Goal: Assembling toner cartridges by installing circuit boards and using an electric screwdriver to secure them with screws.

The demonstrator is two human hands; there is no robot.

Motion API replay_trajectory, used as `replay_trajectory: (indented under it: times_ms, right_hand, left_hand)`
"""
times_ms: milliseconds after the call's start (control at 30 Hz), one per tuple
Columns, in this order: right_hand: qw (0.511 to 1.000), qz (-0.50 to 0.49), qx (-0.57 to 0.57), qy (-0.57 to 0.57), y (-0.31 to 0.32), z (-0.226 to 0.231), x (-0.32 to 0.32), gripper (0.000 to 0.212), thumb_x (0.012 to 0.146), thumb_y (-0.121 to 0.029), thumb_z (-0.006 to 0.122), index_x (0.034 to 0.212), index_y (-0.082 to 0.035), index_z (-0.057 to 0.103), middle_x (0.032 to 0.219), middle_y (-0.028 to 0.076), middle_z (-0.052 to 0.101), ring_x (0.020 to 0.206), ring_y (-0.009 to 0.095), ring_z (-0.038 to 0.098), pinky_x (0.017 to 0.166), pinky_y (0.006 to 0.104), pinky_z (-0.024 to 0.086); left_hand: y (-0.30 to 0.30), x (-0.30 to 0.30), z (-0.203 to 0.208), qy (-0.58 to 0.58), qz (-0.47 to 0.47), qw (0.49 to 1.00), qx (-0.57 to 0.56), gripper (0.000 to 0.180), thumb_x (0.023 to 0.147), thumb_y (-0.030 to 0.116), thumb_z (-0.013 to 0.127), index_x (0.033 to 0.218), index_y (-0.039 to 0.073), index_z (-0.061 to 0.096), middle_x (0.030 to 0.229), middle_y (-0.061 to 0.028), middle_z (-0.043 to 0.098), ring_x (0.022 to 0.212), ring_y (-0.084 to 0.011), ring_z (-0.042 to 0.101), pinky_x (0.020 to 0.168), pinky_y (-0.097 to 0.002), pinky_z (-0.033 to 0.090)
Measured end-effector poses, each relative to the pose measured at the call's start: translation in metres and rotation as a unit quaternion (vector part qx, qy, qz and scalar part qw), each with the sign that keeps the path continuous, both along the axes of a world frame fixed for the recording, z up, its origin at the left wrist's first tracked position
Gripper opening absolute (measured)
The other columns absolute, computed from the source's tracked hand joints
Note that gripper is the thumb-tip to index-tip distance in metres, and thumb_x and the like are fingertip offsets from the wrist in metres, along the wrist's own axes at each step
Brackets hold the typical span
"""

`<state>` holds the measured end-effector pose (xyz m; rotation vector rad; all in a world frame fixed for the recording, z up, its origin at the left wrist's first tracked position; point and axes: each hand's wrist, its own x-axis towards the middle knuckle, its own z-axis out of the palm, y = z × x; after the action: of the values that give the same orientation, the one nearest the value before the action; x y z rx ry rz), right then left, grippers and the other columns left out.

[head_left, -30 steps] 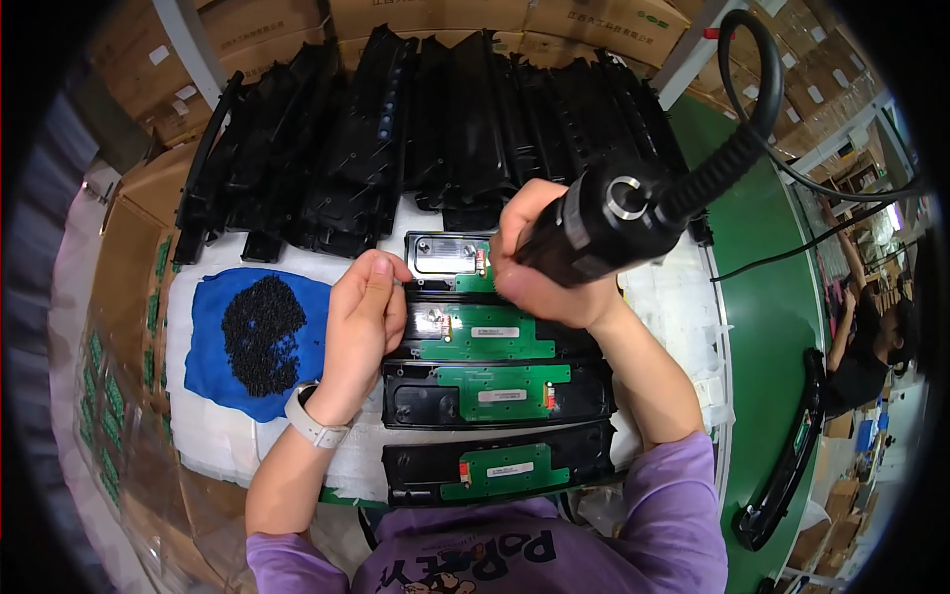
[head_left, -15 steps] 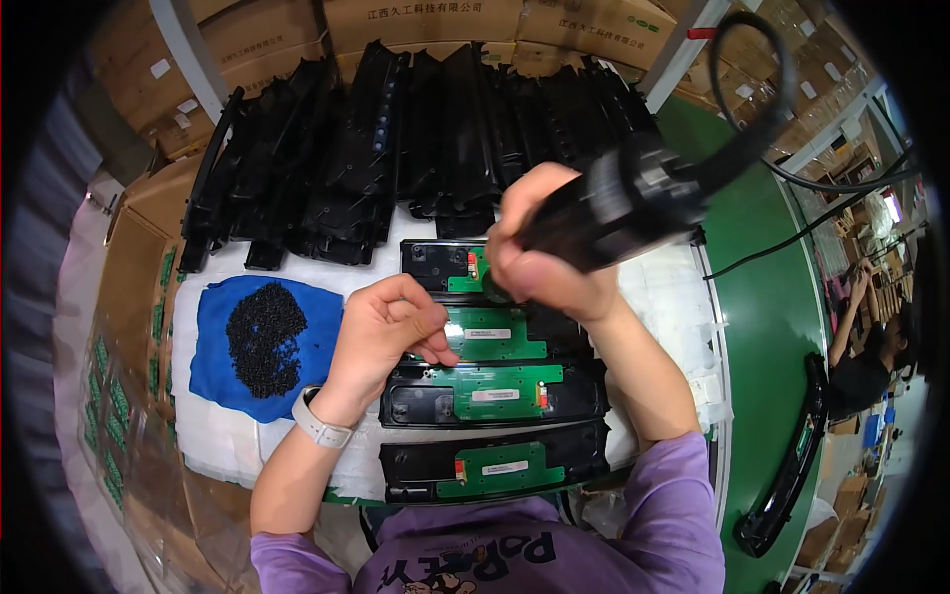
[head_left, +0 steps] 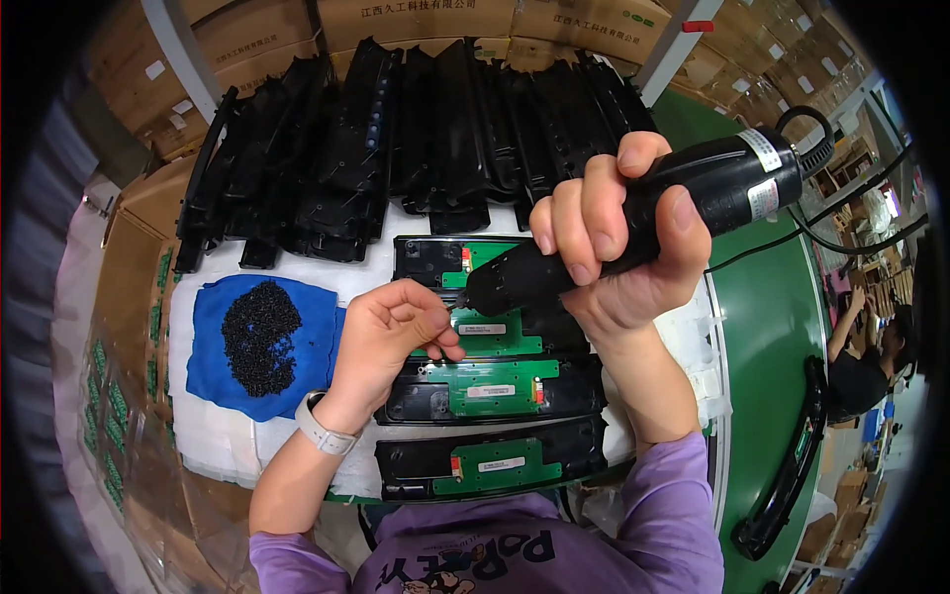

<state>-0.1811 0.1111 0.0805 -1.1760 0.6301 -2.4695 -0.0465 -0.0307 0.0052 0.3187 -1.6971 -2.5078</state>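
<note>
My right hand (head_left: 628, 233) is wrapped round a black corded electric screwdriver (head_left: 564, 259), tilted with its tip down to the left. That tip meets the pinched fingertips of my left hand (head_left: 401, 327); whatever they hold is too small to make out. Beneath both hands lies a black plastic panel with a green circuit board (head_left: 515, 342), partly covered by the screwdriver. Beyond it is another panel with a board (head_left: 426, 262). Two more sit nearer me, a third panel (head_left: 416, 401) and a fourth panel (head_left: 411, 463), each with a white label on its board.
Small black pieces, seemingly screws (head_left: 259, 337), are heaped on a blue cloth (head_left: 208, 366) at the left. Black plastic housings (head_left: 445, 129) stand in a row behind. A long black part (head_left: 782, 475) lies on the green surface at right. A co-worker (head_left: 871, 366) is farther right.
The screwdriver has swung leftward and its tip has come down to my left fingertips. My right hand has turned so its fingers show round the tool. My left hand stays nearly in place.
</note>
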Motion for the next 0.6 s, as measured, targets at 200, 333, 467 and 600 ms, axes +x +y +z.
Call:
replay_trajectory:
  times_ms: [200,333,467,600]
  right_hand:
    - [0.999,0.024,0.004,-0.021,-0.0038,-0.0007,0.0050,0.028,0.088,-0.028,0.050,0.104,-0.006,0.045,0.058,0.002,0.045,0.041,0.014,0.043,0.051,0.0329,0.042]
    - [0.999,0.040,0.010,-0.006,0.0029,-0.0005,0.0010,0.032,0.091,-0.033,0.047,0.108,-0.006,0.048,0.060,0.000,0.045,0.044,0.012,0.043,0.056,0.0316,0.041]
    - [0.999,0.032,0.022,-0.014,0.0020,-0.0015,0.0016,0.033,0.091,-0.035,0.045,0.107,-0.006,0.048,0.061,0.000,0.045,0.044,0.012,0.042,0.056,0.0312,0.040]
    - [0.999,0.029,0.018,-0.003,0.0021,-0.0020,0.0039,0.032,0.091,-0.035,0.046,0.106,-0.006,0.046,0.061,0.000,0.045,0.044,0.012,0.043,0.057,0.0311,0.040]
  left_hand:
    - [-0.0002,0.0039,-0.0004,-0.006,0.004,1.000,0.017,0.006,0.086,0.004,0.062,0.087,0.001,0.057,0.076,-0.0088,0.066,0.070,-0.0174,0.067,0.060,-0.0213,0.048]
    - [-0.0002,0.0019,0.0032,0.009,-0.041,0.999,0.019,0.007,0.085,0.004,0.062,0.085,0.000,0.057,0.077,-0.0098,0.067,0.072,-0.0171,0.067,0.061,-0.0206,0.048]
    - [-0.0056,0.0021,-0.0001,0.038,-0.070,0.997,0.019,0.010,0.087,0.008,0.061,0.084,0.000,0.056,0.077,-0.0103,0.067,0.071,-0.0166,0.067,0.061,-0.0208,0.049]
    - [-0.0054,0.0009,-0.0048,0.039,-0.087,0.993,0.063,0.015,0.090,0.014,0.060,0.085,0.001,0.055,0.077,-0.0100,0.067,0.071,-0.0161,0.067,0.063,-0.0219,0.050]
